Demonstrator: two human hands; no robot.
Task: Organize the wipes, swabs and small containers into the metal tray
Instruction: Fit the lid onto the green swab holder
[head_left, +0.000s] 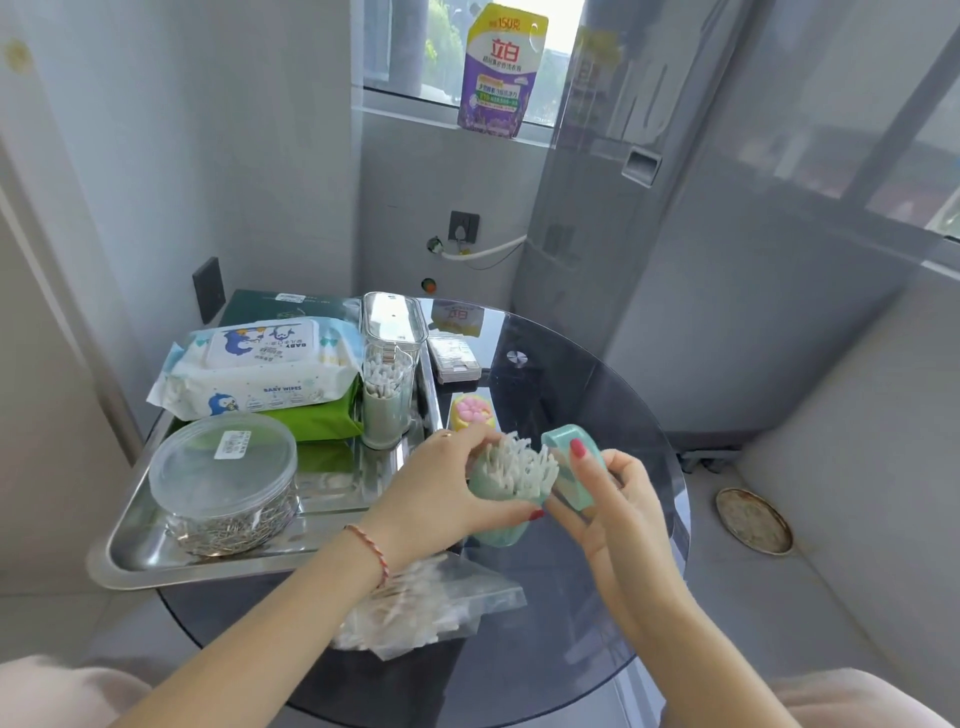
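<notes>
Presently, two hands over the table. Left hand (441, 483) wraps a green cup (501, 506) of swabs (519, 462), thumb curled across its front. Right hand (615, 499) pinches the cup's green lid (574, 460), tilted, just beside the swab tips.

Tray (135, 564), one, metal, to the left of the left hand. In it:
- wipes, two packs: a white pack (260, 371) stacked on a green pack (317, 418), at the far end;
- clear box (387, 374), one, upright, swabs inside, just beyond the left hand;
- round tub (223, 483), one, clear, lidded, metal pins inside, left of the left wrist.

Outside the tray:
- swab bag (415, 605), one, clear, under the left forearm;
- flat case (457, 358), one, well beyond the hands;
- yellow container (470, 410), one, pink flower top, just beyond the left fingers.

Table (597, 395): round, dark glass. Room: grey walls, tiled floor, a window beyond with one purple pouch (501, 73) on its sill, a round metal plate (753, 519) on the floor right of the right hand.
</notes>
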